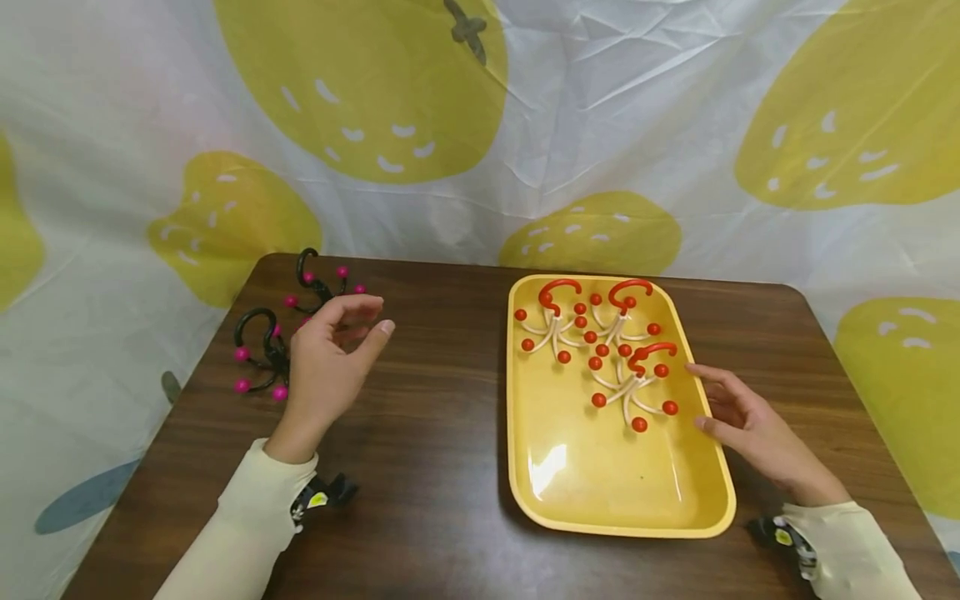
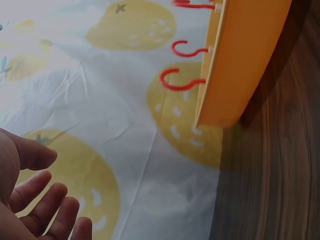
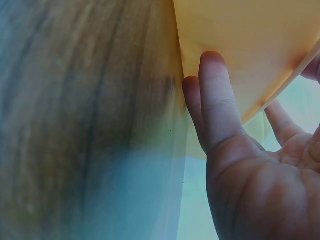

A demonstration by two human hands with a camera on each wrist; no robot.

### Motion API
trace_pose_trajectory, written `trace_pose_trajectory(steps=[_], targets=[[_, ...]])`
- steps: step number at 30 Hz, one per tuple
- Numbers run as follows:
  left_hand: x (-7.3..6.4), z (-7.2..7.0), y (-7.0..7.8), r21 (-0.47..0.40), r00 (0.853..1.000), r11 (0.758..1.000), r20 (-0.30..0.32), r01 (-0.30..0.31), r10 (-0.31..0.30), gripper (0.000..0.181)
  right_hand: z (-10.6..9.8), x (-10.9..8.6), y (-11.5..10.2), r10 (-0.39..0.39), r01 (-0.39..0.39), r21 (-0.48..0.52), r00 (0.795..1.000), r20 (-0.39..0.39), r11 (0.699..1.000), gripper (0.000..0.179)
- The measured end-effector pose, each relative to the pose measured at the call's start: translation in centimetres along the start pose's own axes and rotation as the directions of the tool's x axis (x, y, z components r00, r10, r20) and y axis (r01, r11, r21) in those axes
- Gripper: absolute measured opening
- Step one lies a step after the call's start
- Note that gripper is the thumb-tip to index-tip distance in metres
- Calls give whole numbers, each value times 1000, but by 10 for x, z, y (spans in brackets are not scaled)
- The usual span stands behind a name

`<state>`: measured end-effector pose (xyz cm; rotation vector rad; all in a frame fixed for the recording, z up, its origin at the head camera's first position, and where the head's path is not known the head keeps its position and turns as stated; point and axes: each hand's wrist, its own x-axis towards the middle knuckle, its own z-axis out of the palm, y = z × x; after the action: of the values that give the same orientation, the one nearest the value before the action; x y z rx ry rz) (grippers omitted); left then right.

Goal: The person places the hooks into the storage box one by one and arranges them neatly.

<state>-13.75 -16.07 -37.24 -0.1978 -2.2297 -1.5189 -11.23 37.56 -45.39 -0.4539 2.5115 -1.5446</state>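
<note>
My left hand (image 1: 326, 358) is raised at the left, fingers apart from the thumb and holding nothing. Just beyond and beside it are two black hook hangers with pink balls on their arms, one nearer (image 1: 278, 358) and one farther back (image 1: 321, 290), both partly hidden by the hand. My right hand (image 1: 757, 433) rests at the right side of a yellow tray (image 1: 585, 483), thumb and index at the rim; in the right wrist view, other fingers (image 3: 217, 95) lie straight against its outer wall. Inside the tray stand three hook hangers (image 1: 636, 383) with red hooks, cream arms and red balls.
The tray stands on a dark brown wooden table (image 1: 427, 433), right of its middle. A white cloth (image 1: 420, 221) with a yellow fruit print hangs behind the table and along its sides. The hangers fill the tray's back half.
</note>
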Motion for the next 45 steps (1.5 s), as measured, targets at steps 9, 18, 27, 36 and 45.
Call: trace_pose_trajectory(steps=[9, 18, 27, 36, 45], targets=[[-6, -37, -4, 30, 985, 999, -168, 37, -32, 26, 0, 1, 0, -5, 5, 1, 1000, -1, 1000, 68], [-14, -73, -11, 31, 946, 995, -316, 92, -78, 29, 0, 0, 1, 1, -1, 4, 1000, -4, 1000, 69], [-18, -92, -32, 129, 894, 975, -434, 179, -107, 32, 0, 0, 0, 9, -9, 0, 1000, -5, 1000, 69], [-16, -103, -63, 161, 875, 949, -452, 272, -174, 38, 1, 0, -2, -4, 4, -3, 1000, -3, 1000, 68], [-13, -103, -81, 149, 884, 936, -402, 318, -237, 36, 2, -1, -2, 11, -12, -17, 1000, -7, 1000, 68]])
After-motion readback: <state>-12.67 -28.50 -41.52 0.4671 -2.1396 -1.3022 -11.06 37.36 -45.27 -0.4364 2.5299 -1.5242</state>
